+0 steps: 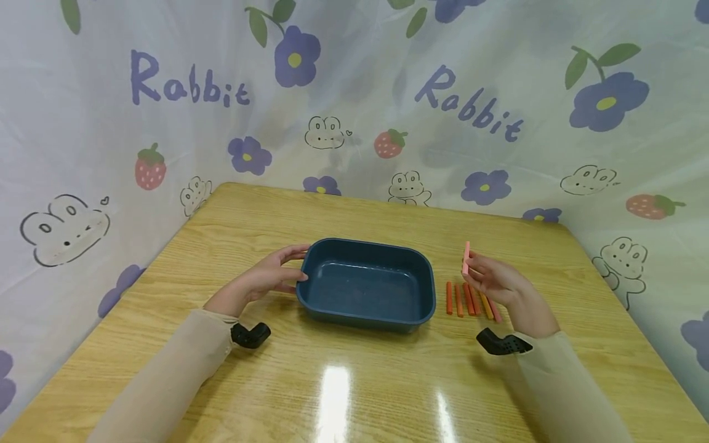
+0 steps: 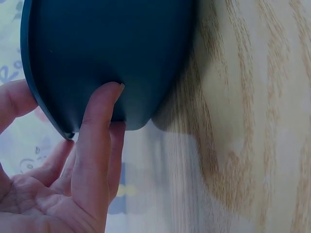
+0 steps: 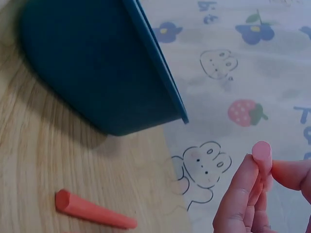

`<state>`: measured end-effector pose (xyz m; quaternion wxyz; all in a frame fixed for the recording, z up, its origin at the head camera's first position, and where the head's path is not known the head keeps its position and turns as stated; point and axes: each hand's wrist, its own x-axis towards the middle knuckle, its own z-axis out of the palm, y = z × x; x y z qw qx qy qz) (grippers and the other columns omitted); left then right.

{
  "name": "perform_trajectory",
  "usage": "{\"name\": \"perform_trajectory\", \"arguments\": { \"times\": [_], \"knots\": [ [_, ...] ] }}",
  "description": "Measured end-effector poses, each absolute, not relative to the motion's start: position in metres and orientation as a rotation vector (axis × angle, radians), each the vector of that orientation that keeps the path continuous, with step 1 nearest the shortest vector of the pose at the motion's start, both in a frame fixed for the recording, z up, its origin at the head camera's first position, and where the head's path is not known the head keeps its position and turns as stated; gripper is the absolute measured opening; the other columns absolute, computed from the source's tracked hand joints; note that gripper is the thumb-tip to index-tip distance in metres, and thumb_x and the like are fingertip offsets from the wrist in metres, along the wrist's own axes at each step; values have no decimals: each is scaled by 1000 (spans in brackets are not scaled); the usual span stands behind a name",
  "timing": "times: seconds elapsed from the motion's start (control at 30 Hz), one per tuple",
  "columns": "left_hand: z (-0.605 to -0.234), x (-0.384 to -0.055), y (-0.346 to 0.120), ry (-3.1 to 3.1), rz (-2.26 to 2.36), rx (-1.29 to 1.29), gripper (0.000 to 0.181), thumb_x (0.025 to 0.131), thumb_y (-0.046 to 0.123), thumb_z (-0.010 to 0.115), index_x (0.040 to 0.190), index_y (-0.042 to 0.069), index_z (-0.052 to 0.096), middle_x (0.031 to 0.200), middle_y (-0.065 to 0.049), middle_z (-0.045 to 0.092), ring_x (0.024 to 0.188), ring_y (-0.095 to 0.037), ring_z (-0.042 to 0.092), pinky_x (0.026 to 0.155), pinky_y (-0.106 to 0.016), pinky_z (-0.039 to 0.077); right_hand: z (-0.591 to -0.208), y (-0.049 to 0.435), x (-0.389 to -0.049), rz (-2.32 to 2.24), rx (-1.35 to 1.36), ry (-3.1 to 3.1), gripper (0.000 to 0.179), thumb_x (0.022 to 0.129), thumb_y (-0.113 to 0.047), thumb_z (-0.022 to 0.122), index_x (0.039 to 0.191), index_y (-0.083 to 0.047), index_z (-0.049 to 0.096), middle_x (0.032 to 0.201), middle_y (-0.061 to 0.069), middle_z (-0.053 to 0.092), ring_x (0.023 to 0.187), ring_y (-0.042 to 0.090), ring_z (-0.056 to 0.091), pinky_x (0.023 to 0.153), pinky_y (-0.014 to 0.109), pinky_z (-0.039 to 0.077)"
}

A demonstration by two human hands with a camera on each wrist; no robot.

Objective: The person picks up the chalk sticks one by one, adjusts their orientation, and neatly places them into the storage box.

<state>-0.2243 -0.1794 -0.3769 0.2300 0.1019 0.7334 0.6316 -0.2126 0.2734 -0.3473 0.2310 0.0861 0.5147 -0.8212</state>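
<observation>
A dark blue rectangular plastic bin [image 1: 365, 289] stands on the wooden table, its inside bare. My left hand [image 1: 271, 271] holds the left end of this bin, with fingers [image 2: 95, 136] against its outer wall and rim. To the right of the bin, my right hand [image 1: 495, 280] pinches a pink crayon-like stick [image 1: 466, 258] between thumb and fingertips, raised above the table. In the right wrist view the round end of the pink stick [image 3: 262, 151] points at the camera. Below that hand lie several orange, red and yellow sticks [image 1: 458, 300], side by side; the hand partly covers them.
The light wooden table [image 1: 266, 394] reaches a curtain [image 1: 354, 80] with printed rabbits, flowers and strawberries along its back and sides. An orange stick [image 3: 92, 209] lies near the bin's right end. Black wrist mounts [image 1: 250, 335] sit on both sleeves.
</observation>
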Motion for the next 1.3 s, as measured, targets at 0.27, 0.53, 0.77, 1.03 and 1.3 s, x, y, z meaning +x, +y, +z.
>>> {"name": "perform_trajectory", "arguments": {
  "times": [0.27,0.53,0.77,1.03,1.3],
  "knots": [
    [-377,-226,-178,2017,1742,266,70,87,2,59,147,8,24,148,-20,19,111,-40,51,78,-45,53,-341,257,-221,-2272,233,1359,60,97,-3,44,146,-6,10,100,5,54,84,15,58,82,23,51],
    [-375,-226,-177,2014,1739,272,70,87,1,59,147,8,24,148,-20,19,111,-39,51,78,-45,53,-336,242,-228,-2269,217,1356,36,97,-3,43,131,-4,33,100,8,54,85,18,58,82,24,51],
    [-375,-225,-178,2011,1742,261,69,87,0,58,147,7,24,148,-20,19,111,-41,51,78,-45,53,-333,230,-235,-2239,224,1361,52,96,-2,45,142,-6,21,97,6,56,85,16,58,82,23,50],
    [-375,-226,-178,2021,1730,247,69,87,0,58,147,9,24,148,-19,19,111,-38,52,78,-45,53,-327,217,-241,-2248,251,1332,33,95,0,44,127,-7,37,94,6,58,85,17,58,82,24,51],
    [-375,-225,-178,2023,1721,272,71,88,0,57,148,7,20,149,-22,16,114,-42,48,80,-45,53,-324,203,-249,-2227,257,1362,37,96,-2,44,132,-8,35,101,6,54,87,16,58,82,24,50]
  ]
}}
